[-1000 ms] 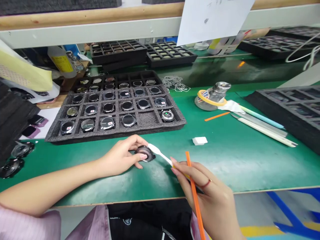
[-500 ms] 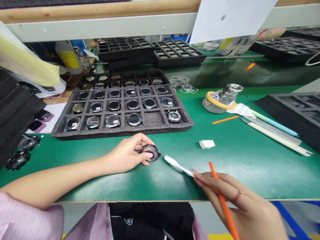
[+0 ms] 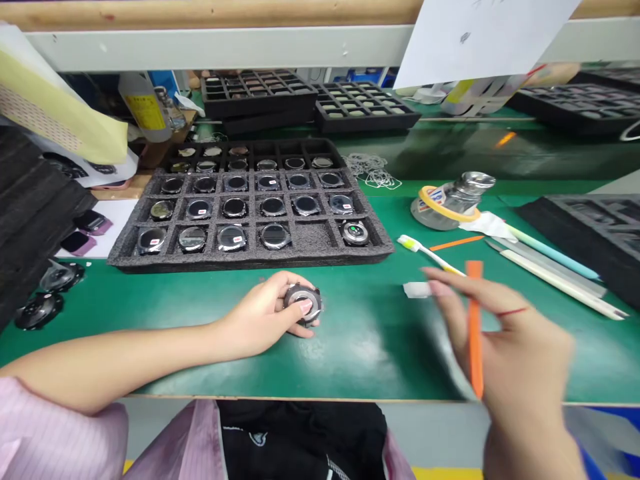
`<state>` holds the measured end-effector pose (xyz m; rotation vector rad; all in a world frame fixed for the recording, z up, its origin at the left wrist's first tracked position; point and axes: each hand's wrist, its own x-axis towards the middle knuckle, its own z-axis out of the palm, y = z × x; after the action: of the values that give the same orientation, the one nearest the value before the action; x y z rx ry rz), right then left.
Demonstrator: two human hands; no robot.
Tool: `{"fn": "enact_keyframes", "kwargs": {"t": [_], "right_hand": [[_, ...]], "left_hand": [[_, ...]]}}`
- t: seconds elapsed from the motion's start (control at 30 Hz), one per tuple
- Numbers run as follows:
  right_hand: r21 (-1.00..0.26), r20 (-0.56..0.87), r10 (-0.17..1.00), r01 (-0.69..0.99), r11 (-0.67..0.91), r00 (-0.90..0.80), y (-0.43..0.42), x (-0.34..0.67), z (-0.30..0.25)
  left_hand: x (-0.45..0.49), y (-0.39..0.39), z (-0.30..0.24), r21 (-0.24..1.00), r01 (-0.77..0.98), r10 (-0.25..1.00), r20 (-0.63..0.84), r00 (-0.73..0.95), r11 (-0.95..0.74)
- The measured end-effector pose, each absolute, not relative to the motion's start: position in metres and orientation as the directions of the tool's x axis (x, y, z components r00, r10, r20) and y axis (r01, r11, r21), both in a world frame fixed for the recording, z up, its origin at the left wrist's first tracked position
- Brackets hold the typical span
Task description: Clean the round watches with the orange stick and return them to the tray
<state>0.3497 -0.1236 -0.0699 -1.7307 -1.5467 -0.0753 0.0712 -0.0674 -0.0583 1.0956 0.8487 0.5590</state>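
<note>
A round dark watch case (image 3: 294,292) is pinched in my left hand (image 3: 265,307), its back turned up and the thumb lying across it. My right hand (image 3: 525,347), slightly blurred, has an orange flat stick (image 3: 475,340) held among its fingers. Its thumb and forefinger tips are beside a small white block (image 3: 415,290); I cannot tell whether they touch it. Just beyond that hand lies a white and yellow toothbrush (image 3: 425,249). Behind my left hand is a black foam tray (image 3: 250,259) holding rows of round watches, one with its back up (image 3: 355,233).
A glass bottle with a yellow band (image 3: 443,205) stands at the back right. Near it lie another orange stick (image 3: 457,243), tweezers and pens (image 3: 560,283). Foam trays (image 3: 590,223) sit at the right edge. Loose watches (image 3: 43,310) and stacked foam (image 3: 30,200) are at the left.
My right hand has let go of the toothbrush, which now lies on the table, and has moved to the white block. The orange stick stays in that hand. My left hand still holds the watch case.
</note>
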Motion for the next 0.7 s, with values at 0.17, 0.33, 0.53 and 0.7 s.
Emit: {"fn": "enact_keyframes", "kwargs": {"t": [0.17, 0.33, 0.53, 0.7], "right_hand": [[-0.746, 0.356, 0.934, 0.592, 0.304, -0.030, -0.117, 0.274, -0.062], [-0.828, 0.259, 0.965, 0.523, 0.201, 0.038, -0.103, 0.264, -0.069], [-0.906, 0.147, 0.987, 0.409, 0.108, 0.065, -0.106, 0.264, -0.069], [-0.914, 0.148, 0.986, 0.391, 0.110, 0.070, -0.106, 0.262, -0.069]], "left_hand": [[0.068, -0.068, -0.057, 0.933, 0.054, 0.733, -0.315, 0.603, 0.356], [0.066, -0.067, -0.059, 0.953, 0.065, 0.715, -0.267, 0.646, 0.297], [0.069, -0.066, -0.062, 0.967, 0.085, 0.736, -0.239, 0.633, 0.241], [0.069, -0.066, -0.061, 0.962, 0.101, 0.735, -0.261, 0.626, 0.255]]}}
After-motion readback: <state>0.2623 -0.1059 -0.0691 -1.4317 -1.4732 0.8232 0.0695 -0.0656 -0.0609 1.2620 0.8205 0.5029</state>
